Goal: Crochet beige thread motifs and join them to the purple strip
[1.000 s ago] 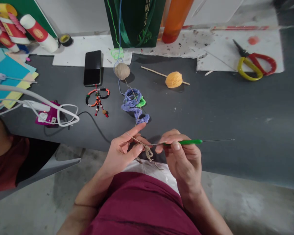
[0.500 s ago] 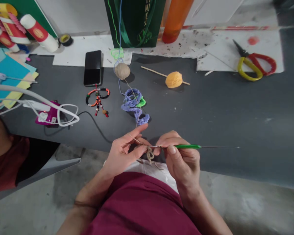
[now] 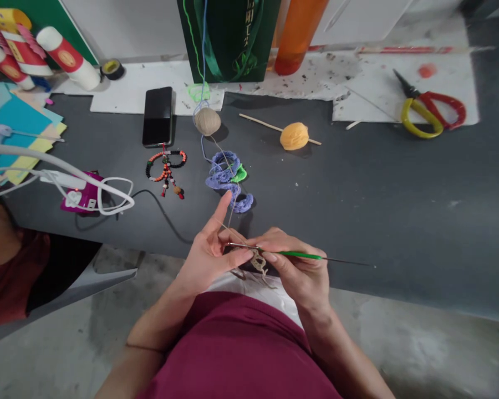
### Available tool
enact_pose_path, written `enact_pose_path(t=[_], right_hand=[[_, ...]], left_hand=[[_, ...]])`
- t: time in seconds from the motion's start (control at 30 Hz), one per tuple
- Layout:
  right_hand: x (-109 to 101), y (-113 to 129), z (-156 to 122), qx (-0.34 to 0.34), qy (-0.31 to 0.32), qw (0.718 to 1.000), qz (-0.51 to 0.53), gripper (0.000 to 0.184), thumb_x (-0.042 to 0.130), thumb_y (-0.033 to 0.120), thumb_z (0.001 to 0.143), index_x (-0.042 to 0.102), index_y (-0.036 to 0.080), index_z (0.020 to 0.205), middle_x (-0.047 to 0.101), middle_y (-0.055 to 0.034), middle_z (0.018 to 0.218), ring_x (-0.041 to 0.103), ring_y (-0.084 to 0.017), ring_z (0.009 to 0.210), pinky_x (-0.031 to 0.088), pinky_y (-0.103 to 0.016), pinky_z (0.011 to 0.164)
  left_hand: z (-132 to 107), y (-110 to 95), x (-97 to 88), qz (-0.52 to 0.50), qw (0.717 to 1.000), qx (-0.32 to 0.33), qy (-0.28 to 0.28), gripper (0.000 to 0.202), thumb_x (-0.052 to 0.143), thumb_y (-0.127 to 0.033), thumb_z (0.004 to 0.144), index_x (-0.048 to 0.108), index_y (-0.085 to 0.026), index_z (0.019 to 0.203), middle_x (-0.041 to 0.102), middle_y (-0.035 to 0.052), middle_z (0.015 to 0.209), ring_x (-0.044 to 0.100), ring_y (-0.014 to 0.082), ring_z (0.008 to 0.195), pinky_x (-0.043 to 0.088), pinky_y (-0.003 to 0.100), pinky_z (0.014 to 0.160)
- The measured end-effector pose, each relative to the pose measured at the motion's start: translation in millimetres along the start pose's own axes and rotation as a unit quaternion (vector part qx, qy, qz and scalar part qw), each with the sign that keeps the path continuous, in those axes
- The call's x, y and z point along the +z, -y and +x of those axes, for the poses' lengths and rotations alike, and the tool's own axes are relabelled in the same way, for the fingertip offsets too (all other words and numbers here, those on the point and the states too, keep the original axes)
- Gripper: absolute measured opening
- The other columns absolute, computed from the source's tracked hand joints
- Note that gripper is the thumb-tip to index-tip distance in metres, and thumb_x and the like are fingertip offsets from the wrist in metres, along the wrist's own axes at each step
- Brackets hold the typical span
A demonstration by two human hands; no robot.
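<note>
My left hand (image 3: 205, 252) pinches a small beige crochet piece (image 3: 258, 260) between thumb and fingers, its index finger raised with beige yarn running over it. My right hand (image 3: 301, 271) grips a crochet hook (image 3: 301, 255) by its green handle. The hook's metal shaft passes across the top of the crochet piece, its tip close to my left fingers. From the beige yarn ball (image 3: 208, 121) a strand runs down to my left hand. Just beyond that hand lies a curled purple crochet strip (image 3: 228, 180) with a green crochet leaf (image 3: 240, 173).
Yellow yarn on a stick (image 3: 294, 136), scissors (image 3: 430, 111), a phone (image 3: 157, 116) and a beaded bracelet (image 3: 166, 166) lie on the grey table. White cables run to a purple power adapter (image 3: 81, 194) at left. A green bag (image 3: 233, 41) and orange bottle (image 3: 299, 36) stand behind. Another person's arm shows at far left.
My right hand has moved left with the hook, so its tip reaches farther past the crochet piece. My left index finger has lifted away from the table's front, stretching the yarn.
</note>
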State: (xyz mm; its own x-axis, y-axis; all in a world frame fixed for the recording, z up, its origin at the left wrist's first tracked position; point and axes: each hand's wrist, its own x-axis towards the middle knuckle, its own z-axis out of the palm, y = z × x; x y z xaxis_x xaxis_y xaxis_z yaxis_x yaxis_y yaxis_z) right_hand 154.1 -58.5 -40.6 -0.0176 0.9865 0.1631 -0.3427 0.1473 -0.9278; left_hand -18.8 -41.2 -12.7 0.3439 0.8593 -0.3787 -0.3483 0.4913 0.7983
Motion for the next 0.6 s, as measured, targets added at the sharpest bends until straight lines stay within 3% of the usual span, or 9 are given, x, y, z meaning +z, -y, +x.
enact_pose_path(t=[0.1,0.2,0.3,0.4,0.6], right_hand=[[-1.0,-0.2,1.4,-0.022,0.024,0.999,0.030,0.012,0.082,0.037,0.092,0.086,0.043,0.102,0.088,-0.0008,0.090,0.077,-0.021,0.072,0.059,-0.038,0.069],[-0.6,0.9,2.5,-0.007,0.031,0.999,0.033,0.011,0.082,0.039,0.092,0.086,0.043,0.101,0.088,-0.0011,0.096,0.080,-0.022,0.079,0.061,-0.040,0.074],[0.0,1.7,1.8,0.043,0.013,0.999,0.005,0.010,0.083,0.036,0.091,0.087,0.040,0.100,0.088,-0.0021,0.103,0.081,-0.024,0.093,0.063,-0.041,0.084],[1.0,-0.4,-0.2,0.074,-0.033,0.997,0.007,0.009,0.082,0.035,0.092,0.087,0.038,0.099,0.087,-0.0011,0.093,0.078,-0.020,0.087,0.063,-0.035,0.077],[5.9,-6.3,-2.1,0.095,-0.065,0.993,0.025,0.007,0.082,0.037,0.092,0.086,0.035,0.097,0.084,-0.0009,0.093,0.077,-0.020,0.089,0.064,-0.034,0.080]], left_hand=[[2.6,-1.5,-2.7,-0.043,0.996,-0.057,0.051,0.133,0.099,-0.026,0.066,0.018,-0.030,0.172,0.071,-0.0059,0.070,0.063,0.0124,0.062,0.051,0.024,0.063],[2.7,-2.1,-1.6,-0.050,0.995,-0.077,0.049,0.132,0.099,-0.027,0.066,0.020,-0.030,0.172,0.071,-0.0059,0.072,0.063,0.0120,0.062,0.049,0.024,0.061],[0.4,-2.7,3.2,0.007,1.000,-0.028,-0.002,0.130,0.094,-0.023,0.072,0.012,-0.036,0.172,0.072,-0.0060,0.078,0.067,0.0126,0.070,0.053,0.025,0.069],[-1.5,-2.4,9.0,0.087,0.994,0.036,-0.046,0.129,0.089,-0.018,0.077,0.004,-0.037,0.172,0.073,-0.0052,0.082,0.071,0.0148,0.081,0.057,0.029,0.081],[-0.8,3.1,11.7,0.113,0.990,0.062,-0.062,0.120,0.084,-0.018,0.082,0.006,-0.036,0.173,0.073,-0.0036,0.085,0.071,0.0163,0.084,0.057,0.034,0.086]])
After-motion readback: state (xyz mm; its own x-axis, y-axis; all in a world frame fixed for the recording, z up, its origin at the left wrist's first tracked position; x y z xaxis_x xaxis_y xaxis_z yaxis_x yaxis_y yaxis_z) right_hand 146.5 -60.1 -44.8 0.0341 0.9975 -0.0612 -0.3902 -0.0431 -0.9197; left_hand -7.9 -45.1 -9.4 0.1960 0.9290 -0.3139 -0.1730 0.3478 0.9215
